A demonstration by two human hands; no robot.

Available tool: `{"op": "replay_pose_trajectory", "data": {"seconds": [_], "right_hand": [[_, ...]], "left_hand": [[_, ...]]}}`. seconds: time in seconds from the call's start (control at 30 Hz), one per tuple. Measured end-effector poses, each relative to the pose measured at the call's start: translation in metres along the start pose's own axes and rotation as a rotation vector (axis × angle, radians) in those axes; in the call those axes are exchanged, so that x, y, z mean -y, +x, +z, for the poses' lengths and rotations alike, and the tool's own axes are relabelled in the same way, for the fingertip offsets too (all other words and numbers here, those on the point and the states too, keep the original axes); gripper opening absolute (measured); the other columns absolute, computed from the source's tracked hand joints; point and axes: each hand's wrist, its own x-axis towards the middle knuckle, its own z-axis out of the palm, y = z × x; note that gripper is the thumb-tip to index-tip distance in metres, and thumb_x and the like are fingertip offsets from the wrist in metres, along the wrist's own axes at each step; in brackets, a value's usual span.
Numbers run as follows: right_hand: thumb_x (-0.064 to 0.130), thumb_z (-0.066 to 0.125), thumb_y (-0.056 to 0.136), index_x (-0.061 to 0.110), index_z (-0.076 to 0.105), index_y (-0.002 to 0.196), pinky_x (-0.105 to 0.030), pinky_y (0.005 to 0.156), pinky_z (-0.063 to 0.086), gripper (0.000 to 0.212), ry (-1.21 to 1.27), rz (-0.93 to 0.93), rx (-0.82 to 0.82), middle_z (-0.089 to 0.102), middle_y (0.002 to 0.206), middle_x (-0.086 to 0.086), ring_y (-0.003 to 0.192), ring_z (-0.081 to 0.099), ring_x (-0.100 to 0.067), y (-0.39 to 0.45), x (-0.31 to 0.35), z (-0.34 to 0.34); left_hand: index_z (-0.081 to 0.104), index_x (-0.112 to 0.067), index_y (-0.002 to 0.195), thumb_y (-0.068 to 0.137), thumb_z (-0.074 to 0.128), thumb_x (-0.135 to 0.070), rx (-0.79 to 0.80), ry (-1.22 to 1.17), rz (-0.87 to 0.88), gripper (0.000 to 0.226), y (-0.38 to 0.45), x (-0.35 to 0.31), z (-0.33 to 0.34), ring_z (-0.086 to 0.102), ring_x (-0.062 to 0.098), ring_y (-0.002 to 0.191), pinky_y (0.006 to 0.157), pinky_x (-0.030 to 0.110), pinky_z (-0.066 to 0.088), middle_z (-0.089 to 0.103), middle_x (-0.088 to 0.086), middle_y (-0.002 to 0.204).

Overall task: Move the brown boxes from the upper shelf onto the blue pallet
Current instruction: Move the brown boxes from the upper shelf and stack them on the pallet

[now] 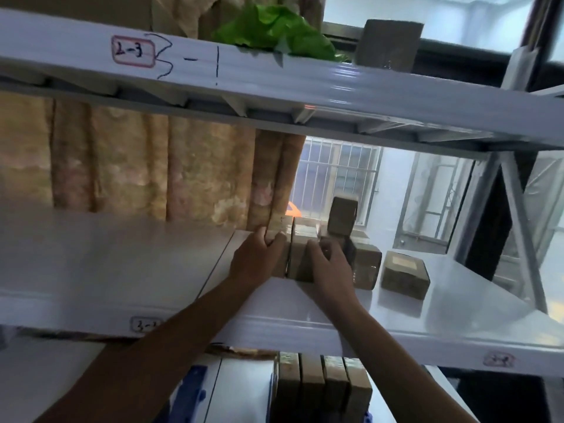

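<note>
Though blur smears edges, left hand (259, 254) and right hand (328, 262) clamp upright brown boxes (300, 254) on white shelf (122, 264); 4 boxes (323, 389) below, blue pallet (190, 392) mostly hidden.

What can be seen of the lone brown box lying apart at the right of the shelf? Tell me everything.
The lone brown box is a small, squat cardboard-looking carton with a paler panel, perhaps a label, on its top face. It lies flat on the white shelf, turned slightly askew, to the right of the clustered boxes and clear of them. Neither hand touches it. Its surface looks dull and mottled; the picture is blurred.
</note>
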Motion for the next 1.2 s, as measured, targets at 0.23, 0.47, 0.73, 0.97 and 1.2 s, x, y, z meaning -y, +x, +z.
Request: {"op": "replay_pose_trajectory", "data": {"seconds": [0.23,0.47,0.73,0.97,1.2], "right_hand": [[0.041,0.064,0.099,0.032,0.063,0.116,-0.044,0.093,0.06,0.019,0.168,-0.133,0.028,0.071,0.105,0.011,0.098,0.069,-0.006,-0.028,0.015,-0.01],[0.036,0.064,0.099,0.031,0.06,0.117,-0.027,0.082,0.058,0.019,0.242,-0.238,0.096,0.069,0.112,0.012,0.102,0.068,-0.01,-0.126,0.043,-0.027],[0.049,0.064,0.097,0.038,0.058,0.119,-0.018,0.075,0.057,0.025,0.213,-0.239,0.177,0.068,0.114,0.017,0.103,0.067,-0.005,-0.284,0.021,-0.008],[0.043,0.061,0.103,0.036,0.061,0.107,-0.023,0.072,0.053,0.009,0.134,-0.011,0.397,0.068,0.1,0.015,0.089,0.066,-0.006,-0.384,-0.034,0.065],[0.038,0.06,0.103,0.037,0.059,0.108,-0.026,0.078,0.054,0.005,0.134,0.204,0.506,0.071,0.103,0.015,0.098,0.069,-0.008,-0.396,-0.075,0.164]], "left_hand": [[0.046,-0.042,0.14,0.089,0.041,-0.054,-0.143,-0.107,0.194,0.053,-0.035,-0.014,-0.03,0.064,0.013,0.088,0.071,0.025,0.048,0.065,-0.015,0.102],[0.051,-0.04,0.133,0.093,0.045,-0.048,-0.247,-0.277,0.278,0.042,-0.131,-0.022,-0.086,0.059,-0.01,0.089,0.075,0.021,0.047,0.061,-0.03,0.096],[0.053,-0.037,0.135,0.099,0.05,-0.045,-0.291,-0.257,0.248,0.037,-0.288,0.046,-0.147,0.061,0.002,0.111,0.094,0.016,0.047,0.062,-0.022,0.121],[0.041,-0.05,0.138,0.101,0.053,-0.044,-0.227,-0.247,-0.136,0.04,-0.389,0.153,-0.179,0.057,0.012,0.121,0.101,0.033,0.048,0.054,-0.021,0.13],[0.053,-0.031,0.137,0.099,0.053,-0.048,-0.131,-0.196,-0.364,0.041,-0.376,0.256,-0.207,0.056,0.013,0.115,0.09,0.022,0.041,0.053,-0.009,0.125]]}}
